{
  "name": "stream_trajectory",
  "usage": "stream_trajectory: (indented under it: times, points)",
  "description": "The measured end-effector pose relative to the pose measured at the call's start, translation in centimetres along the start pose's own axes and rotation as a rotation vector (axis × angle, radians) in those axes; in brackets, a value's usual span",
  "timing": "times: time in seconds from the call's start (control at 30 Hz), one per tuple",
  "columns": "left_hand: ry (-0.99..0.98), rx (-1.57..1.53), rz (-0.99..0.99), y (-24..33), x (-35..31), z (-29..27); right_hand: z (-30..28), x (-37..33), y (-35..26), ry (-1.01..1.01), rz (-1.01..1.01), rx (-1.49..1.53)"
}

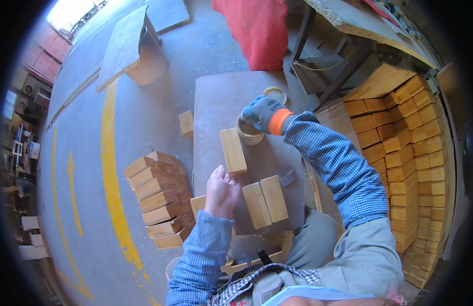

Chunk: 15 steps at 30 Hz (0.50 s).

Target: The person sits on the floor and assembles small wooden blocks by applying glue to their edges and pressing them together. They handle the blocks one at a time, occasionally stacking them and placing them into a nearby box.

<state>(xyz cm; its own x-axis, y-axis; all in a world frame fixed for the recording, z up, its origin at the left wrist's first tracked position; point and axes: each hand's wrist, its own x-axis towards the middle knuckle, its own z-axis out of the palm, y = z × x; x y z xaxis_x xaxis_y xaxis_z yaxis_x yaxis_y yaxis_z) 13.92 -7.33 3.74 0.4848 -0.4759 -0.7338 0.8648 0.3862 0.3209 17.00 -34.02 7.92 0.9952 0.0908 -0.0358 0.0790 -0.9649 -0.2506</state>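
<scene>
So, left to right: block stack point(162, 199) beside the tabletop point(211, 97), lone block point(186, 124) at its left edge, another block point(197, 204) half hidden by the left wrist.

Bare left hand point(222, 193) next. Fingers point away from the wearer, right at the near end of the center block point(233, 152). Looks like contact at the near left corner; can't tell if they grip or just rest there.

Center block is the key piece: on the left-middle of the tabletop, just ahead and slightly right of the left fingers. Long axis runs mostly away from the wearer, far end leaning left. Left hand has the near end; tub point(251, 138) sits just right of the far end.

Gloved right hand point(262, 115) is over the tub, fingers curled down at the mouth. Can't tell if they hold anything. It's clear of the block, tub side only. So left is the nearer hand.

Block pair point(266, 202) lies nearer the wearer, side by side, axes roughly parallel to the center block. Round lid point(275, 94) past the glove. Far right: carton point(384, 81) of stacked blocks.
</scene>
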Motion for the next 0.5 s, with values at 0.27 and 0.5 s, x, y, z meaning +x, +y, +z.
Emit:
stream_trajectory:
  times: [0.27,0.5]
  points:
    - [-0.024,1.483,1.074,1.6,-0.5,6.2,1.0,-0.3,-0.1,0.127,-0.095,-0.220]
    - [-0.003,1.727,1.105,2.1,6.5,8.7,0.9,-0.7,0.1,0.018,-0.046,0.061]
